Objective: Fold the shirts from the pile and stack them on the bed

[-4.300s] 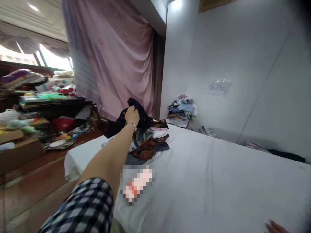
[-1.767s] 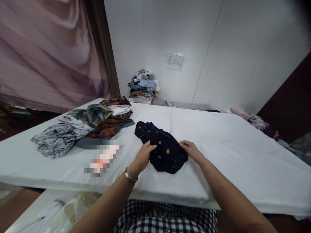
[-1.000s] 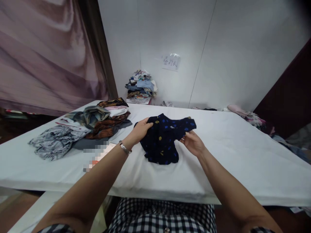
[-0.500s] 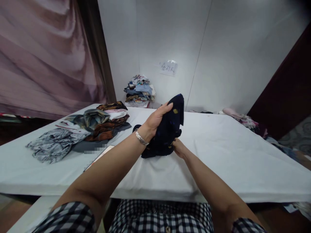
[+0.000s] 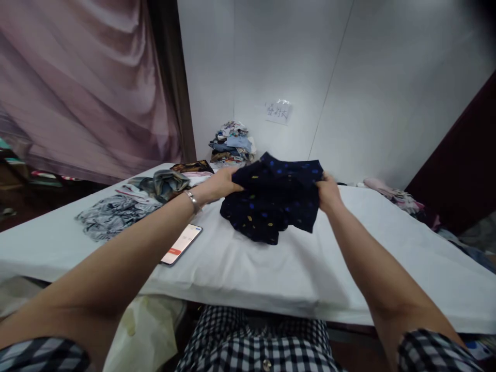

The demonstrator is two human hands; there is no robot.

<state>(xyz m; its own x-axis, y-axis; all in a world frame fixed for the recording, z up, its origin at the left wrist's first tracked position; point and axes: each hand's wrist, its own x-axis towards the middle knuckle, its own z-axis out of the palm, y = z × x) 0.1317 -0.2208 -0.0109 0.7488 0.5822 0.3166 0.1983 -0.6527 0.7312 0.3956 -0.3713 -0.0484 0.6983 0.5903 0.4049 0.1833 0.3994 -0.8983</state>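
A dark navy garment [image 5: 277, 199] dotted with small yellow and blue marks hangs stretched between my two hands over the white-covered table [image 5: 240, 274]. It looks like a shirt, though folds hide its full shape. My left hand [image 5: 222, 185], with a silver bracelet at the wrist, is closed on its left edge. On the opposite edge my right hand [image 5: 328, 192] grips the cloth near the upper corner. The lower part of the garment sags close to the tabletop; whether it touches there I cannot tell.
A lit phone [image 5: 182, 245] lies near my left forearm. Behind it sits a loose heap of clothes [image 5: 120, 214]. A folded stack of clothes [image 5: 232, 144] stands at the back wall, under a paper sign [image 5: 278, 111]. More clothing [image 5: 399, 199] lies along the right side.
The navy garment was bunched up and raised in my left hand; now it is spread wide between both hands. My right hand has moved right and up, and my left hand slightly left.
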